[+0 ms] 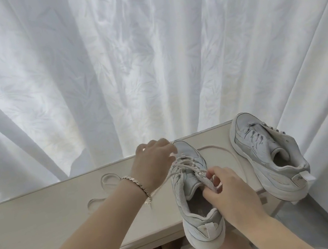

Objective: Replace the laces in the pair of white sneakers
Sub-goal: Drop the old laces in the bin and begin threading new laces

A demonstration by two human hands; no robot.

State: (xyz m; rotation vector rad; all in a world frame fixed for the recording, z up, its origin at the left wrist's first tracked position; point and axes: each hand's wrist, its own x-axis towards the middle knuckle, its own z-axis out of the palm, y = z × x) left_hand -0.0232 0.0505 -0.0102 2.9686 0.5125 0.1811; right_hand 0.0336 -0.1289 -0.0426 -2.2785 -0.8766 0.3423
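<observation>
Indoors, left hand [154, 163] and right hand [225, 190] pinch sneaker laces [182, 163] over a beige table [55, 220] before curtains [147, 61].

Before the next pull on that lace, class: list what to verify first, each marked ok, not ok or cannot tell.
1. Near sneaker steadied: right hand pinches it at the tongue. Ok.
2. Left hand gripping the threaded lace: grip hidden at the toe. Cannot tell.
3. Threaded lace slack enough to slide: crossings loose. Ok.
4. Near sneaker fully on the table: heel overhangs the front edge. Not ok.
5. Second sneaker secure: heel juts past the table's right end. Not ok.
6. Loose lace within reach, left on the table. Ok.
</observation>
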